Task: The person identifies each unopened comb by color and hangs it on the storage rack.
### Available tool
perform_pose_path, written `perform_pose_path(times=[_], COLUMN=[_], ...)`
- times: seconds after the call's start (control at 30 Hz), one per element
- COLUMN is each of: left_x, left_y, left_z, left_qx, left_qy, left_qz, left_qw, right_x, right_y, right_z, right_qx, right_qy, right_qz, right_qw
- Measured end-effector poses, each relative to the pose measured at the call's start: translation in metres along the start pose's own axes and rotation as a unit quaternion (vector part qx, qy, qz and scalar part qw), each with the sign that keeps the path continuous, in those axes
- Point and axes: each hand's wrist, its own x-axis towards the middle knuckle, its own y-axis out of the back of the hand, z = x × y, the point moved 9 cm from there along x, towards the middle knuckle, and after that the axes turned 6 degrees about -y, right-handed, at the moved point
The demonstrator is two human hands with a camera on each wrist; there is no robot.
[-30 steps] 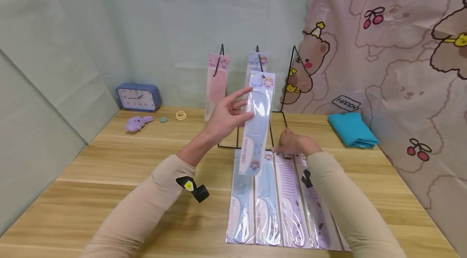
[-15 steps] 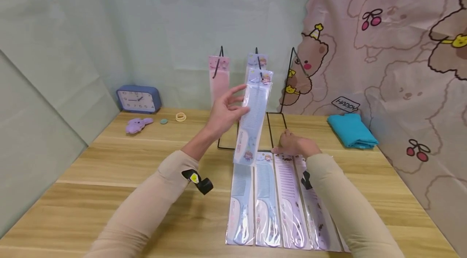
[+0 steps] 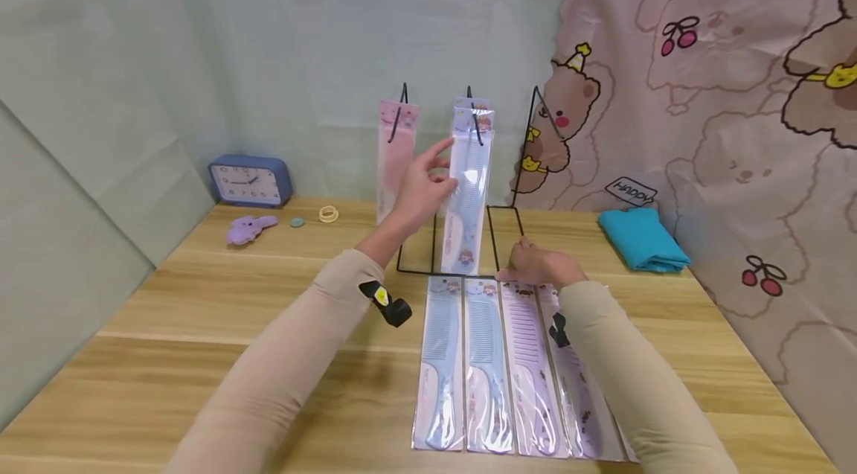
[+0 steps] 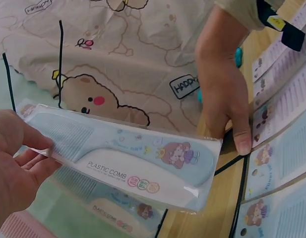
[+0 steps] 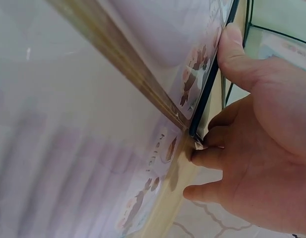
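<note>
In the head view we take the left hand (image 3: 423,189) as the middle of our dial. Its thumb and fingers pinch the left edge of a packaged blue comb (image 3: 467,195), which is nearly upright at three o'clock, right beside the palm; a hook (image 3: 477,126) of the black rack (image 3: 493,239) crosses the front of its top. We see another blue packet (image 3: 462,103) behind it and, toward eleven, a pink packet (image 3: 396,154). At four, the right hand (image 3: 539,264) has thumb and bent fingers clamped on the rack's near side. Toward five, light blue packets (image 3: 438,355) and purple packets (image 3: 527,362) lie in a row on the wooden table (image 3: 207,310); a blue clock (image 3: 249,181) stands at nine.

In the left wrist view, we find the left hand at eight o'clock, thumb on the comb's edge, the comb slanting from nine toward four. The right hand points down at two.

In the right wrist view, the right hand fills three o'clock: we see its thumb along a black rod of the rack, other fingers bent near the corner. Purple packaging covers nine.
</note>
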Motion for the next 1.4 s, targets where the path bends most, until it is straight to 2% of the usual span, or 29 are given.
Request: perform_pose_path(times=[0.2, 0.57, 0.8, 1.03, 1.17, 1.3, 1.4], left_x=[0.014, 0.02, 0.019, 0.012, 0.003, -0.011, -0.024], left_y=[0.006, 0.007, 0.006, 0.001, -0.001, -0.003, -0.003], left_z=[-0.009, -0.016, -0.019, -0.02, -0.02, -0.027, -0.037], left_qx=[0.03, 0.097, 0.104, 0.113, 0.139, 0.162, 0.169], left_qy=[0.007, -0.011, -0.003, -0.021, -0.03, -0.024, -0.006], left_qz=[0.02, 0.048, 0.037, 0.009, 0.001, -0.019, -0.043], left_qw=[0.9993, 0.9941, 0.9939, 0.9933, 0.9898, 0.9863, 0.9847], right_x=[0.001, 0.004, 0.004, 0.004, 0.004, 0.003, 0.002], right_y=[0.001, -0.003, -0.004, -0.004, -0.004, -0.003, -0.002], right_z=[-0.003, -0.003, -0.001, -0.001, 0.001, 0.002, 0.002], right_qx=[0.011, 0.001, 0.011, 0.012, 0.008, 0.004, 0.0], right_qy=[-0.002, -0.005, -0.011, -0.01, -0.008, -0.008, -0.003], right_qz=[-0.002, -0.001, -0.003, -0.003, -0.002, 0.001, 0.004], right_qw=[1.0, 1.0, 1.0, 1.0, 1.0, 1.0, 1.0])
